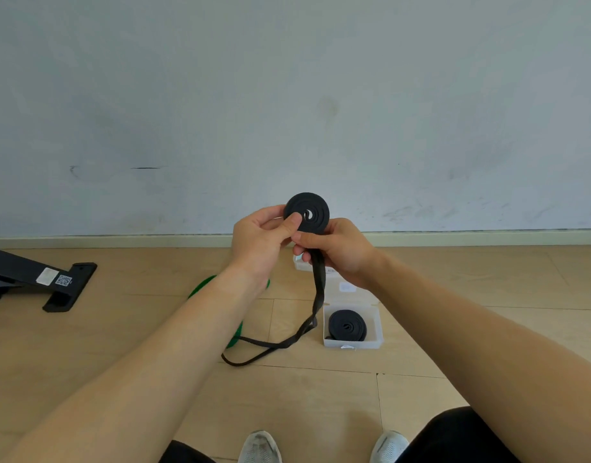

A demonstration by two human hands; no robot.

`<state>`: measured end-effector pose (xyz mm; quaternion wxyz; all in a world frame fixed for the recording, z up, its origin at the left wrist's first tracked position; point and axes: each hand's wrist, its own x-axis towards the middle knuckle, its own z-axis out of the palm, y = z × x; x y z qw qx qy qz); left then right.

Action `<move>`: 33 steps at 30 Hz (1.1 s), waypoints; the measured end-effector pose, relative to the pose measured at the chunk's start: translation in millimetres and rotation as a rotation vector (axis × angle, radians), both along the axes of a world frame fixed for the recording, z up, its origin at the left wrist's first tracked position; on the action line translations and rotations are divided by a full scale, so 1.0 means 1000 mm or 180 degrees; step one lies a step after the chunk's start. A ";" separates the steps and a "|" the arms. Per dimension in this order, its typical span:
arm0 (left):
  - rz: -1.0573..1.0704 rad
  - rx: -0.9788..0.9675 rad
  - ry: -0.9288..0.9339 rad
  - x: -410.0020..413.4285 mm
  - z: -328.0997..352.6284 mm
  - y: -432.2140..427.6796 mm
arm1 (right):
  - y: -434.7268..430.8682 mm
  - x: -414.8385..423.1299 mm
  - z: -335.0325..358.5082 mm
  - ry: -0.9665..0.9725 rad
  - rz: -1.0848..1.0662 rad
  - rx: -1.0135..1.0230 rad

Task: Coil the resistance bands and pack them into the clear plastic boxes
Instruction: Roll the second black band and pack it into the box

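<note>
Far left on the wood floor (pixel 127 345): black metal foot (pixel 68 285) of some equipment, w/ a QR sticker on it. Next, a green band (pixel 200 286) lies loose on the floor, mostly hidden behind the left forearm.

Left hand (pixel 260 242) is raised in front of the wall (pixel 287 95), thumb pressed flat on the face of the black band (pixel 306 212), fingers curled behind it. The band is wound to a tight disc at the top, approx. centre of view. Right hand (pixel 337 252) sits just beside and below, fingers curled round the unwound tail right under the disc. The tail hangs down and ends in a loop lying on the floor, crossing the green band.

Behind the right hand, a second box (pixel 300 264), barely visible. Right of the tail: clear box (pixel 352 344) on the floor, lid open, w/ a packed band (pixel 347 325) coiled inside.

Bottom edge: two grey shoes (pixel 259 447).
</note>
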<state>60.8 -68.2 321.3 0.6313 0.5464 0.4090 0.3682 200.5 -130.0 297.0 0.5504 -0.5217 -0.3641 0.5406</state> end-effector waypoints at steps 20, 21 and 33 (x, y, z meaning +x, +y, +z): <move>-0.0647 0.1251 0.1371 -0.027 0.034 0.028 | -0.008 0.014 0.009 -0.0996 0.0317 0.0147; -0.0667 0.1251 0.1414 -0.026 0.034 0.029 | -0.009 0.014 0.008 -0.1038 0.0318 0.0131; 0.0120 -0.0556 -0.0592 0.002 -0.002 -0.007 | -0.002 0.004 0.005 0.0025 -0.0175 0.0174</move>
